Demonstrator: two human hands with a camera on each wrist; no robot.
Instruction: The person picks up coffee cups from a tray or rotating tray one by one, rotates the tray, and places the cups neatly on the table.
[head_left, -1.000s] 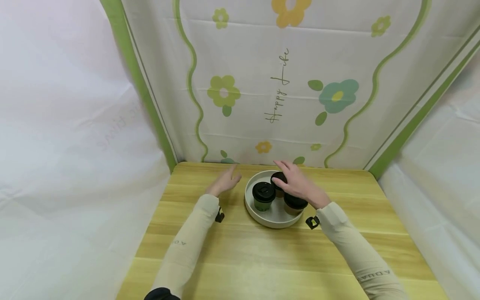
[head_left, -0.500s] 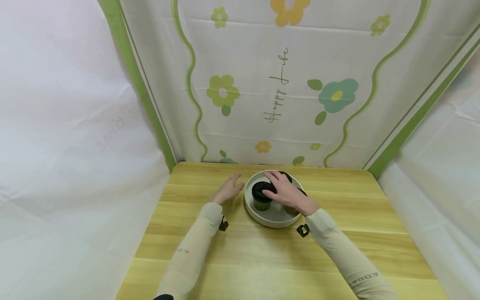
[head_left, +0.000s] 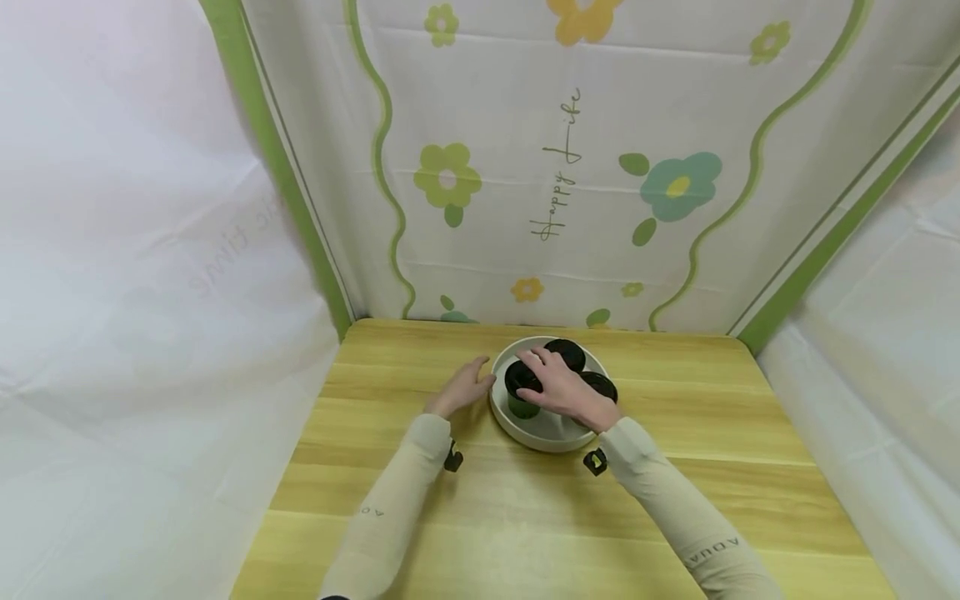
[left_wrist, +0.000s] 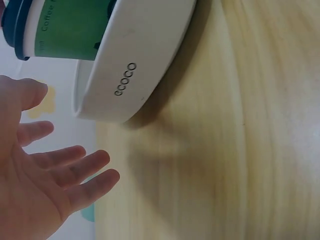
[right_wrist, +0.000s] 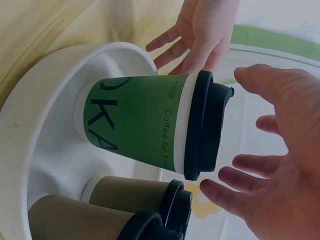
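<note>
A round white tray [head_left: 551, 445] holds three paper cups with black lids. The green coffee cup [right_wrist: 140, 122] stands upright on the tray's left side, lettering on its sleeve. Two brown cups, one [right_wrist: 131, 193] behind the other [right_wrist: 75, 220], share the tray; my right arm partly covers them in the head view. My right hand [head_left: 562, 390] hovers over the green cup, its fingers spread just off the lid in the right wrist view. Left of the tray, my left hand [head_left: 461, 390] has its fingers extended and apart, near the tray's wall [left_wrist: 135, 65], holding nothing.
The tray sits toward the back of a wooden table [head_left: 495, 533]. A white curtain [head_left: 495, 250] with printed flowers hangs behind the table's back edge. White fabric sheets [head_left: 165, 333] flank both sides.
My right hand has moved left and slightly down, from over the back and right cups to the green cup. My left hand has come right, closer to the tray.
</note>
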